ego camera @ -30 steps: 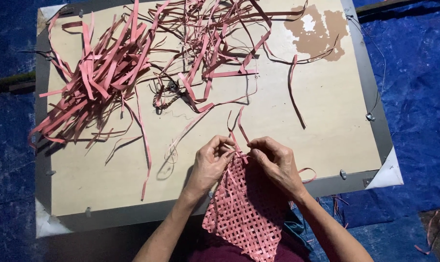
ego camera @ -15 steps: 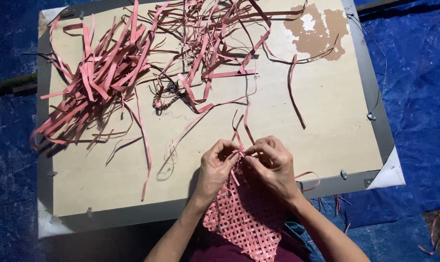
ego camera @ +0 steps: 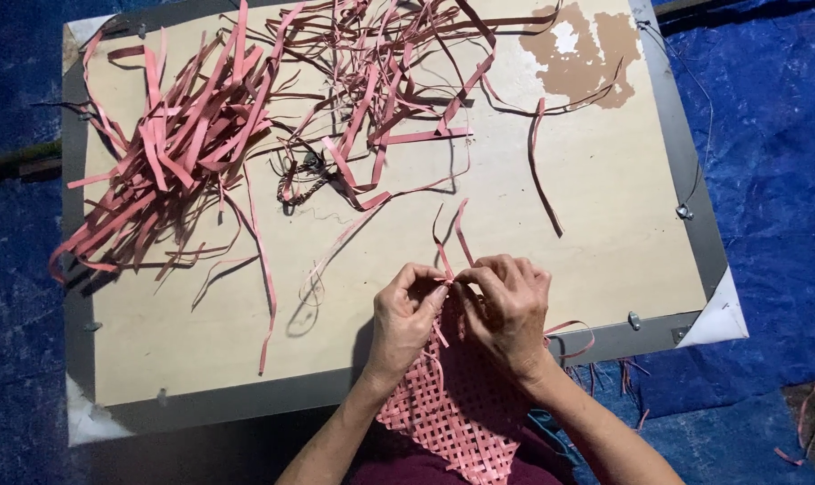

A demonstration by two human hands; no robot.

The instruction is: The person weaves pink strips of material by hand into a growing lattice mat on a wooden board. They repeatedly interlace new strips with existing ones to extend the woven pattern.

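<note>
Hands meet at top edge of pink woven mat point(ego camera: 452, 404), low in middle of view. Left hand point(ego camera: 405, 319) pinches mat edge, thumb and fingers closed on it. Right hand point(ego camera: 506, 314) pinches thin pink strip point(ego camera: 461, 235) beside it. Strip ends point up toward 12 o'clock from fingers. Mat runs down toward 6 o'clock, over board point(ego camera: 605, 224) edge. Both hands equally near, touching. Big pile of loose pink strips point(ego camera: 183, 153) lies well apart at 10 o'clock.
</note>
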